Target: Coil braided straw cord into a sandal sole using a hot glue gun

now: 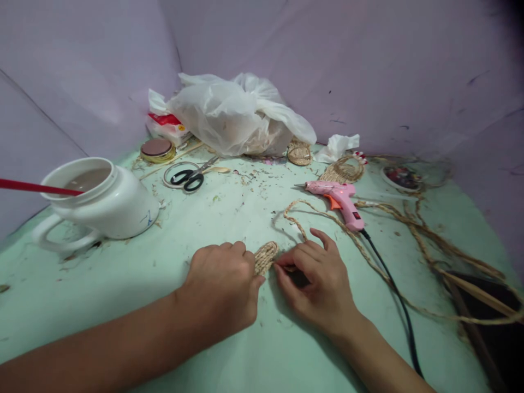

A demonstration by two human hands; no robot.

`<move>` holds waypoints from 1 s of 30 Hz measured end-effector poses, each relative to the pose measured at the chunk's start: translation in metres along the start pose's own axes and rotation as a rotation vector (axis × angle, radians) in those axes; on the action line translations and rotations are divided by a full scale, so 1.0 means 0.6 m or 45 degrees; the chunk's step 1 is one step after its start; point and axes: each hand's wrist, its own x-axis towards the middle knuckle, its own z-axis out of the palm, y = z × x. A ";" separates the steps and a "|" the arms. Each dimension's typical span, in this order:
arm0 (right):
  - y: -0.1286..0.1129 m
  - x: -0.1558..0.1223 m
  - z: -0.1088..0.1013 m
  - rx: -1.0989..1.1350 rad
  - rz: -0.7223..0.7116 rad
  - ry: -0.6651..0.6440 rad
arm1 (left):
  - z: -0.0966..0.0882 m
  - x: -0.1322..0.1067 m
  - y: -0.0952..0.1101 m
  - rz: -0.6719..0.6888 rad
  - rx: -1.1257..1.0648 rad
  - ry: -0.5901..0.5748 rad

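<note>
My left hand (pixel 225 281) is closed around a small oval piece of coiled braided cord (pixel 266 257), whose far end sticks out past my fingers. At the right edge of that piece, the thumb and index finger of my right hand (pixel 317 278) are pinched together on the braided cord (pixel 298 224), while the little finger is raised. From behind the right hand the cord loops up and runs off to the right. A pink glue gun (pixel 338 197) with an orange trigger lies on the table beyond my right hand, nozzle to the left.
A white mug (pixel 135 204) holding liquid and a red stick (pixel 36 187) stands at left. Black-handled scissors (pixel 192 177), a round tin (pixel 156 148) and a large plastic bag (pixel 241 117) lie behind. The glue gun's black cable (pixel 399 297) crosses the right side, near a small dish (pixel 401 178).
</note>
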 end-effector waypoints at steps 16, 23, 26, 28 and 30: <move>0.005 -0.001 -0.011 -0.078 -0.015 -0.020 | -0.003 0.006 -0.012 -0.092 -0.122 -0.031; 0.015 0.001 -0.014 -0.108 0.018 -0.028 | -0.009 0.009 -0.011 -0.104 -0.120 -0.070; 0.015 0.003 -0.017 -0.143 -0.021 -0.036 | -0.007 0.009 -0.012 -0.114 -0.112 -0.063; 0.016 0.003 -0.016 -0.179 -0.061 -0.019 | -0.007 0.009 -0.011 -0.120 -0.107 -0.065; 0.017 0.002 -0.013 -0.197 -0.078 -0.003 | -0.009 0.010 -0.010 -0.130 -0.098 -0.084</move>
